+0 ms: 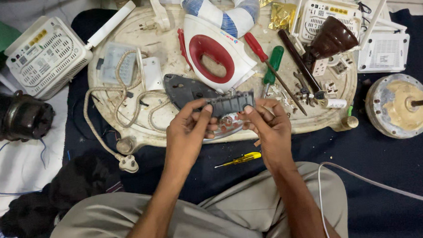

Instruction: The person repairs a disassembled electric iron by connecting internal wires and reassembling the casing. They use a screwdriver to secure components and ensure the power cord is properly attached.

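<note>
iron (218, 57) on tray (174, 130), behind ribbed plate (230, 103) | router (45, 57) left | screwdriver (239, 159) before tray

Yellow screwdriver (239, 159), white routers (45, 57), plug (128, 163)

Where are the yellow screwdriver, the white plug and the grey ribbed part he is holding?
yellow screwdriver (245, 157), head view, on its handle.
white plug (128, 163), head view, on its body.
grey ribbed part (230, 104), head view, on its middle.

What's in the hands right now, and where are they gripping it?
Both hands hold one dark grey ribbed plastic part: the left hand pinches its left end, the right hand its right end.
</note>
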